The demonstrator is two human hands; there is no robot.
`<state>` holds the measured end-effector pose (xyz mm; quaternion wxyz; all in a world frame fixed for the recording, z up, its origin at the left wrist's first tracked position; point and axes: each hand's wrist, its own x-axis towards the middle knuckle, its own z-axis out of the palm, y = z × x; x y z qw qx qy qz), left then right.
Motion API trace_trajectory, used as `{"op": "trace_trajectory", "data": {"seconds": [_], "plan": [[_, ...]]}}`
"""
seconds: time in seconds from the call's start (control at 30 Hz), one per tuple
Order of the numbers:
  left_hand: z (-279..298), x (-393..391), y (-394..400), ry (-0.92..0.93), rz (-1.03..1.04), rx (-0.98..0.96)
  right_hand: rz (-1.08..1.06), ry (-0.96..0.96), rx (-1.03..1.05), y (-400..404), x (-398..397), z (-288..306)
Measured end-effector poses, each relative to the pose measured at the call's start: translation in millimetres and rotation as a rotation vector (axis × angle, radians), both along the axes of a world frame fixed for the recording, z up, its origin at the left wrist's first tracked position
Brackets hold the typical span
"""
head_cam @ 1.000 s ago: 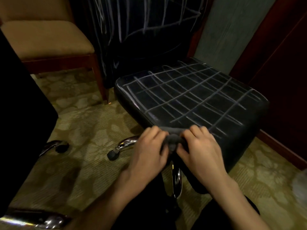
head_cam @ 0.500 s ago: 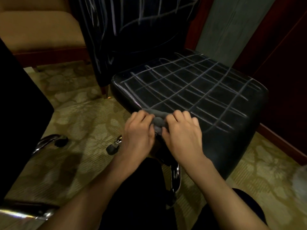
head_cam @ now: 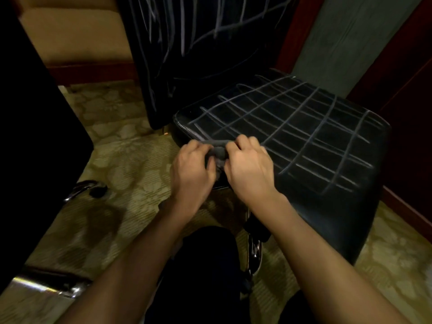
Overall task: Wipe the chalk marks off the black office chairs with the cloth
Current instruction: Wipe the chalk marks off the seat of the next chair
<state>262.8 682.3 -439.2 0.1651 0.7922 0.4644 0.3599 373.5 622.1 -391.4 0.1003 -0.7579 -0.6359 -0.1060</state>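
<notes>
The grey cloth (head_cam: pixel 218 153) is bunched at the near-left corner of the chalk-gridded seat (head_cam: pixel 304 141), gripped between the left hand (head_cam: pixel 192 168) and right hand (head_cam: pixel 250 169), both curled around it. Nearly all the marked surface lies ahead and rightward, nearer the right hand; the scribbled backrest (head_cam: pixel 205 50) stands beyond.

From my hands at the seat's near corner, the black chair seat (head_cam: pixel 304 141) lies open toward 2 o'clock. At 12 its upright chalked backrest (head_cam: pixel 198 54) blocks me. At 9 bare carpet (head_cam: pixel 131 160) lies open up to another dark chair (head_cam: pixel 35 136).
</notes>
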Motion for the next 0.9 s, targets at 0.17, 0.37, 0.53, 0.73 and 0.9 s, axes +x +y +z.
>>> {"op": "trace_trajectory", "data": {"seconds": [0.17, 0.37, 0.53, 0.73, 0.9], "plan": [[-7.9, -1.4, -30.8, -0.027, -0.09, 0.014, 0.018, -0.02, 0.002, -38.3, 11.0, -0.4], [-14.4, -3.6, -59.3, -0.083, -0.189, -0.021, 0.017, -0.023, -0.055, -72.9, 17.3, 0.3], [-3.0, -7.6, -2.9, -0.057, -0.076, 0.032, 0.031, -0.015, -0.009, -17.2, 7.3, 4.8], [12.2, -12.7, 23.0, 0.024, -0.021, 0.034, 0.009, 0.061, -0.013, 12.1, -6.5, 10.0], [-6.9, -8.2, -30.4, -0.06, -0.197, 0.055, 0.001, 0.036, -0.038, -47.7, 12.8, 5.6]]}}
